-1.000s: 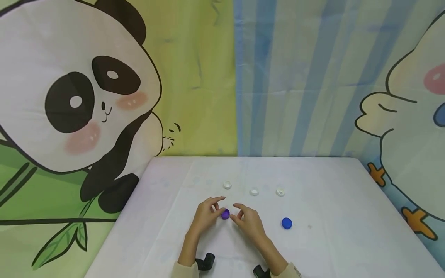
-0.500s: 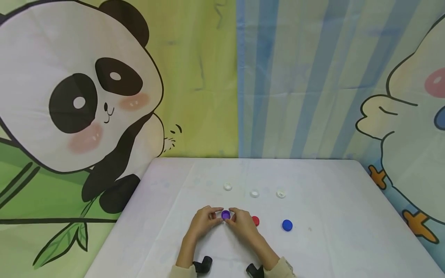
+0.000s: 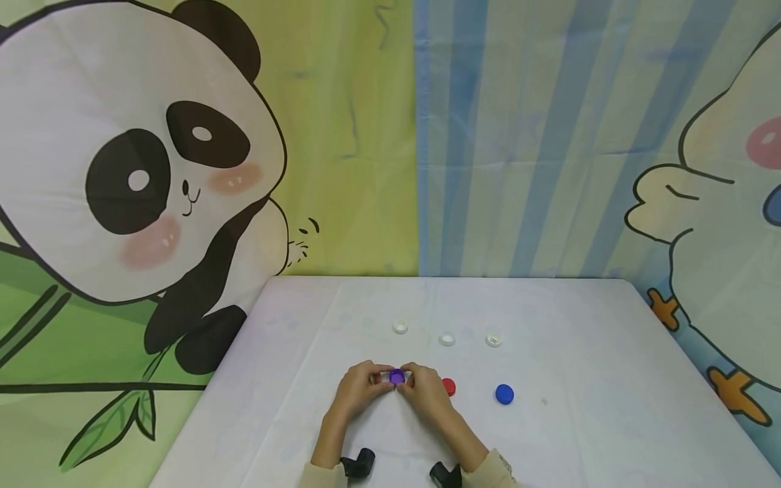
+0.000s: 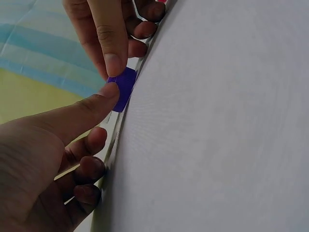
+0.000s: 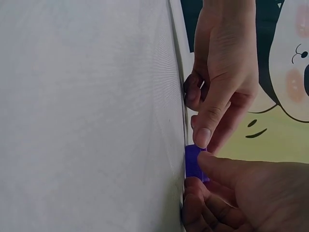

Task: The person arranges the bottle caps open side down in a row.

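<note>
At a white table (image 3: 598,359), left hand (image 3: 356,388) and right hand (image 3: 428,392) pinch a purple cap (image 3: 397,377), white pieces (image 3: 447,339) beyond them untouched.

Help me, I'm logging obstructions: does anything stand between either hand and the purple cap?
Nothing visible does: the left hand and right hand hold the purple cap directly between them. The red cap lies on the right hand's other side.

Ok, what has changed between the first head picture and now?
The right hand moved left; it and the left hand now pinch the round purple plastic cap. A round red cap came into view. The round blue cap and three small white round pieces stayed put.
</note>
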Demonstrator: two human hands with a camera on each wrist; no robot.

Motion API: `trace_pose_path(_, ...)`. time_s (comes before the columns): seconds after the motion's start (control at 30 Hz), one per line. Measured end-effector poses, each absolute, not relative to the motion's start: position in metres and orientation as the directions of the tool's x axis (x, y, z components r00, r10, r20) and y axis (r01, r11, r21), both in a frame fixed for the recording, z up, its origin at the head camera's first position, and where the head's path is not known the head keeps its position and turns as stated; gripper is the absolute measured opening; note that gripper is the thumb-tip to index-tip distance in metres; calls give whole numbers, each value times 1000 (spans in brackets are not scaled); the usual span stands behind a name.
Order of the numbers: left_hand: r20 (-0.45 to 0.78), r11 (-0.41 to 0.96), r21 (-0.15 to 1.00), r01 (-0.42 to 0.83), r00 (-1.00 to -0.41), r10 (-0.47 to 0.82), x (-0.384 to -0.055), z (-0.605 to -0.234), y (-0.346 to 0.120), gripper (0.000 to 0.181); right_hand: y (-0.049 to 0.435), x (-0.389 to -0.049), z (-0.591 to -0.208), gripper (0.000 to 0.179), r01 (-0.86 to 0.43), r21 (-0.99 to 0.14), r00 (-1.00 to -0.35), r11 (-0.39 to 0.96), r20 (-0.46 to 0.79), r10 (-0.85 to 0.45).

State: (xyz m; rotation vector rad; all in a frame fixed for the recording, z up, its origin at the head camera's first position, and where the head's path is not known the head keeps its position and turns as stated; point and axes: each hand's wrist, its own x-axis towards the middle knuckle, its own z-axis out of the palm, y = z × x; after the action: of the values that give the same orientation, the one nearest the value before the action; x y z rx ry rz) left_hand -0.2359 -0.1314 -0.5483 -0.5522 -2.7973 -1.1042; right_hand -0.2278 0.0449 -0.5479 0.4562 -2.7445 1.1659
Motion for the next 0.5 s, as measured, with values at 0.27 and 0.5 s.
trace_pose_path(0.27, 288, 546, 728, 414, -908, 304, -237, -543, -131, 28, 53, -223, -536, 28, -377, -723, -926, 580, 290, -240)
trace_pose_path(0.5, 418, 436, 750, 497, -867, 270, -236, -521, -119, 26, 70, -217, -508, 26, -471, -731, -881, 493, 411, -234)
